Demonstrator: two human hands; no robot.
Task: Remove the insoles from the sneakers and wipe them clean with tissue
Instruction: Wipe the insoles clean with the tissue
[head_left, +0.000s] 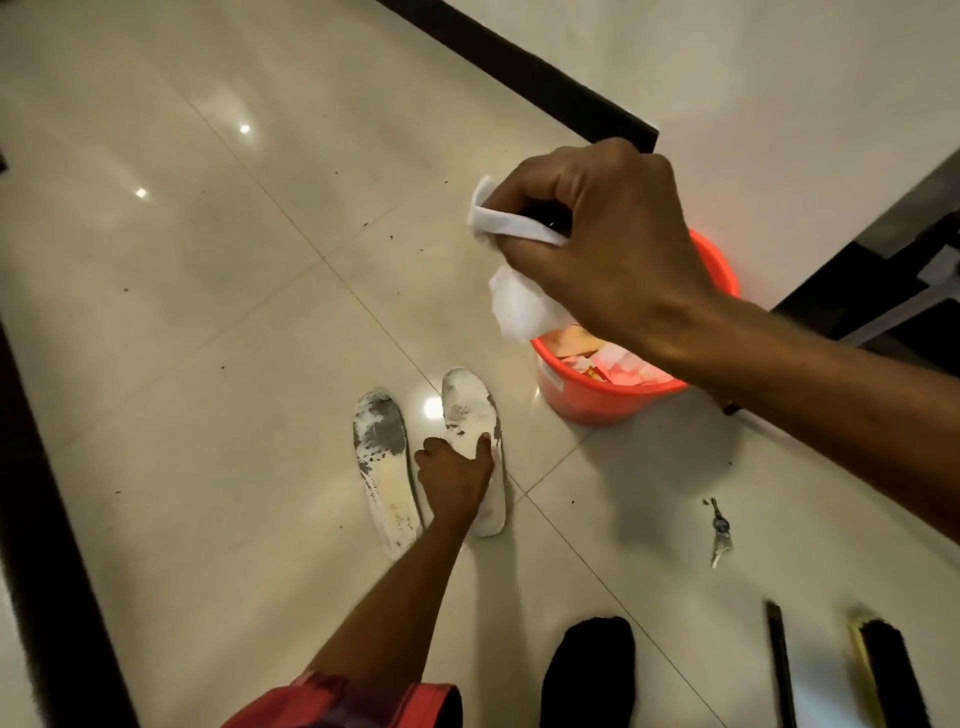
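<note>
The pale tiled floor (218, 291) fills most of the view, specked with dark crumbs. Directly beneath the right hand (608, 249) stands an orange bucket (587, 400) with crumpled paper and wrappers inside. That hand is raised well above the floor, its fingers curled tight round a white tissue (519, 304), which sticks out above and below the fist.

The left hand (454, 478) is stretched far down to the floor, well apart from the right hand. It grips the held insole (470, 410), with the thumb lying on the top face and the other fingers curled at the edge. This insole lies flat, mostly white with grey scuffs toward the end beyond the fingers. Just beside the left hand, on the side away from the bucket, the other insole (384, 467) lies flat and parallel, with a large grey worn patch at its far end.

Nearer the person than the left hand is a foot in a black sock (587, 670). Below the right forearm lie a brush (883, 670), a dark stick (779, 670) beside it, and a small bunch of keys (719, 530).
</note>
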